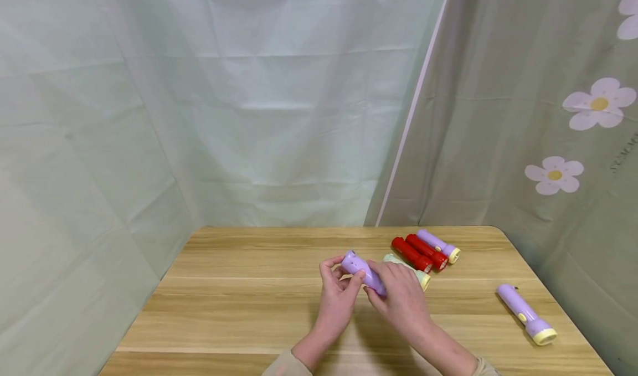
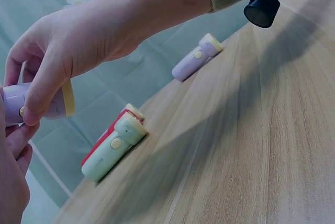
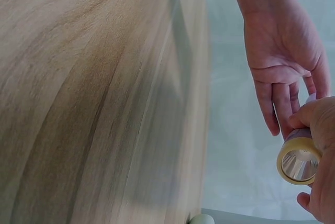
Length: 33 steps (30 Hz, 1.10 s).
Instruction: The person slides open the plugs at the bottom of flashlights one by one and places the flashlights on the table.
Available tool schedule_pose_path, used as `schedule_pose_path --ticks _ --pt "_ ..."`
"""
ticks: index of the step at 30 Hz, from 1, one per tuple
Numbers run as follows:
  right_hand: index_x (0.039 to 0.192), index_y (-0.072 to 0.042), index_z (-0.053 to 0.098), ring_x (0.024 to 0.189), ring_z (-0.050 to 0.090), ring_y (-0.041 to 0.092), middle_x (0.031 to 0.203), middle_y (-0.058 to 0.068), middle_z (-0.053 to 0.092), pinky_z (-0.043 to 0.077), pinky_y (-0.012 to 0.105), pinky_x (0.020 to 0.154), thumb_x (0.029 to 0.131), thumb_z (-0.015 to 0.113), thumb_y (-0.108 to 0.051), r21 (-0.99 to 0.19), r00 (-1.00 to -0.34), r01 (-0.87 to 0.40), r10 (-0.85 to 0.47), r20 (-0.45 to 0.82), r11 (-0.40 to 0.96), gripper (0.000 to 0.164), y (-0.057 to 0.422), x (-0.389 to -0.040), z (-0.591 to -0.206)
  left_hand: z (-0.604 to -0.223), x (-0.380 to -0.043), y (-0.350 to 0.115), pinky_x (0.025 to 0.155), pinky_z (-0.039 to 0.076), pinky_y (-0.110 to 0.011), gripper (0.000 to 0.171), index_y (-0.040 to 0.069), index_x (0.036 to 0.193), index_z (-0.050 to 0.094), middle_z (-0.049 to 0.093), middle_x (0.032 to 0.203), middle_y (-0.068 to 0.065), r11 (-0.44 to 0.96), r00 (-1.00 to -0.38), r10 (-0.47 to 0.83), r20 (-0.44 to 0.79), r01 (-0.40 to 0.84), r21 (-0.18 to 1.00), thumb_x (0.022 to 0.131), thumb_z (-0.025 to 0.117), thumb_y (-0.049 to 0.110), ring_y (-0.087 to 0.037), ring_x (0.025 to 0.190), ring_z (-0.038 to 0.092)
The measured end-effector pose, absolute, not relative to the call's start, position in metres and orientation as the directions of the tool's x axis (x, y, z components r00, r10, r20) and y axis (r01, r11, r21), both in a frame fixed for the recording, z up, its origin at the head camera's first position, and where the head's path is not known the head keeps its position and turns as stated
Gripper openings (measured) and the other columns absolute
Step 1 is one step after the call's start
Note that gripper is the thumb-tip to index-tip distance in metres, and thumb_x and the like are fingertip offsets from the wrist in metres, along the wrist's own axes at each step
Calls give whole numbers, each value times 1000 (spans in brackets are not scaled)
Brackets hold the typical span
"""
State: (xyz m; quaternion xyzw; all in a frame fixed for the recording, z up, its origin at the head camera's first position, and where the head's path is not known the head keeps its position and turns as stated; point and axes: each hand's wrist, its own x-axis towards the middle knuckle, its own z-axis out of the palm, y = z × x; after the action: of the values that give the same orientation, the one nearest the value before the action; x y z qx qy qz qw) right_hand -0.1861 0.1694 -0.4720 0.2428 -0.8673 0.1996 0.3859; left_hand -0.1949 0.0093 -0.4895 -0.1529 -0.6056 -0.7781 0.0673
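Both hands hold a purple flashlight (image 1: 355, 263) above the wooden table. My left hand (image 1: 335, 304) pinches its tail end between thumb and fingers. Around the head end, my right hand (image 1: 405, 298) has its fingers and thumb curled, hiding much of it in the head view. In the left wrist view the right thumb lies by the small yellow button on the barrel. The right wrist view shows the yellow-rimmed lens (image 3: 299, 164) between the right fingers. Behind the right hand, partly covered by it, lies a mint-green flashlight (image 2: 111, 153).
Beyond the green one, two red flashlights (image 1: 411, 254) and a purple flashlight (image 1: 436, 243) lie side by side. Another purple flashlight (image 1: 523, 312) lies near the right edge of the table (image 1: 224, 309). Curtains (image 1: 279, 116) hang behind and beside the table.
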Motion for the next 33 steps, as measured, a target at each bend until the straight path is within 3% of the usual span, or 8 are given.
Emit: schedule_pose_path --ticks 19,33 --pt "119 -12 71 84 59 21 94 -1 66 50 42 76 70 90 -12 -155 -584 -577 -273 764 802 52 169 -184 -471 -490 -194 7 78 57 -28 51 6 135 31 59 119 -20 -264 -945 91 314 281 923 100 67 10 -28 97 68" --pt "119 -12 71 85 59 20 94 -1 66 50 42 76 70 90 -13 -158 -581 -584 -274 766 796 52 169 -183 -472 -493 -195 8 80 58 -34 52 5 135 31 60 118 -20 -277 -949 81 303 271 922 99 68 10 -27 95 68"
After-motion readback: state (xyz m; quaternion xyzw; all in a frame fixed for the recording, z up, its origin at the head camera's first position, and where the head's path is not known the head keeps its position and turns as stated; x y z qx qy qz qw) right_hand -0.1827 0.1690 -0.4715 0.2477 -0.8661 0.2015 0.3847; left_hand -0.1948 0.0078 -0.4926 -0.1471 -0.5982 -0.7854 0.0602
